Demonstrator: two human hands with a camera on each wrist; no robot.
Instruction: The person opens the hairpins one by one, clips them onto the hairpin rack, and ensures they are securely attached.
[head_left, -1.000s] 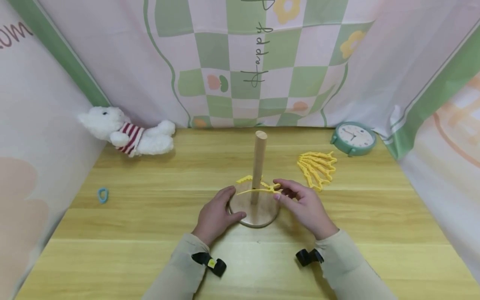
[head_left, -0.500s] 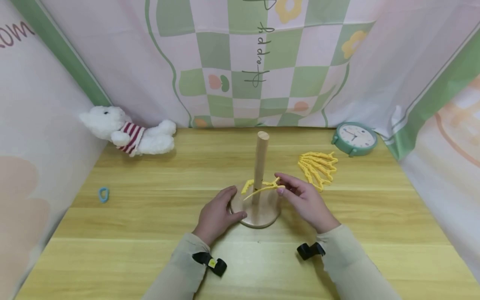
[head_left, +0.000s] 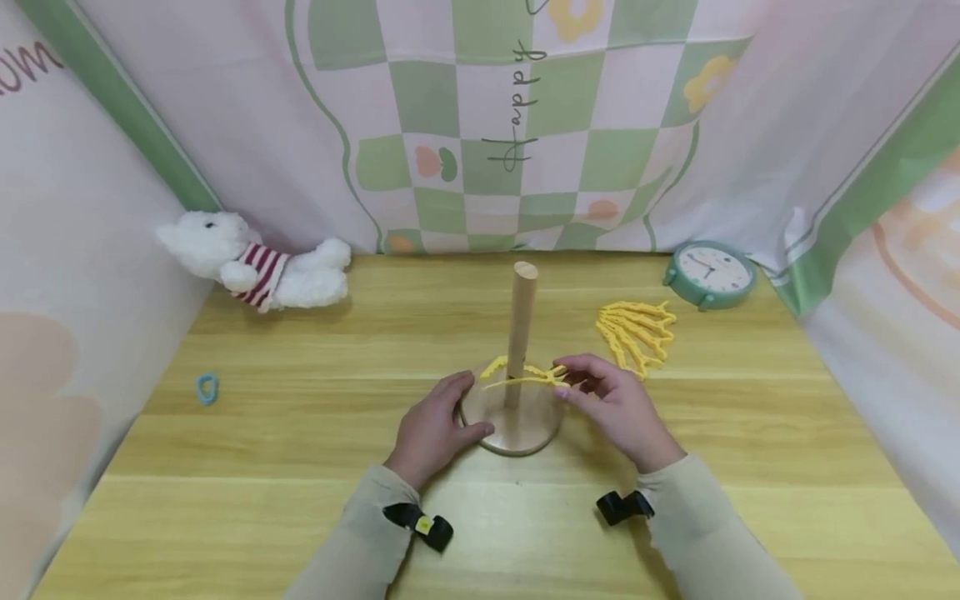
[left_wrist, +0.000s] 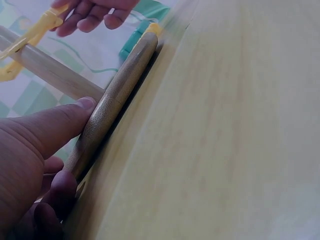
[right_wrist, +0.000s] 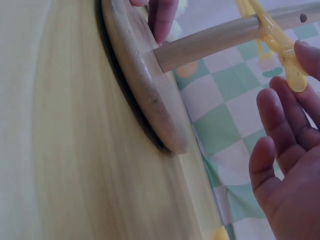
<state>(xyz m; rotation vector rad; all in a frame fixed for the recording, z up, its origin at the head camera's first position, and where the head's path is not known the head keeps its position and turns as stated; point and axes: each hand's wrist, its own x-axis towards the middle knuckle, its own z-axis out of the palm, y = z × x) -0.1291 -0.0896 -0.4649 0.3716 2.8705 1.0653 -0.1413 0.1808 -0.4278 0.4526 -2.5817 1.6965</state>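
A wooden stand with an upright post [head_left: 522,321] and a round base [head_left: 517,429] is in the middle of the table. My left hand [head_left: 437,429] holds the base at its left rim; in the left wrist view its thumb [left_wrist: 65,120] lies on the rim with the fingers curled at the side. My right hand [head_left: 617,410] pinches the handle end of a yellow alligator hair clip [head_left: 551,377]. Its two long arms are spread, one on each side of the post, above the base. In the right wrist view, the clip [right_wrist: 275,35] crosses the post well above the base.
Several more yellow hair clips [head_left: 636,333] lie fanned out behind my right hand. A green clock [head_left: 709,275] is at the back right, a white plush toy [head_left: 258,265] at the back left. A small blue ring-like piece [head_left: 207,389] lies on the left.
The clip round the post rose and tilted slightly, then came back down, its arms swinging a little. My right hand shifted slightly right. My left hand stayed on the base.
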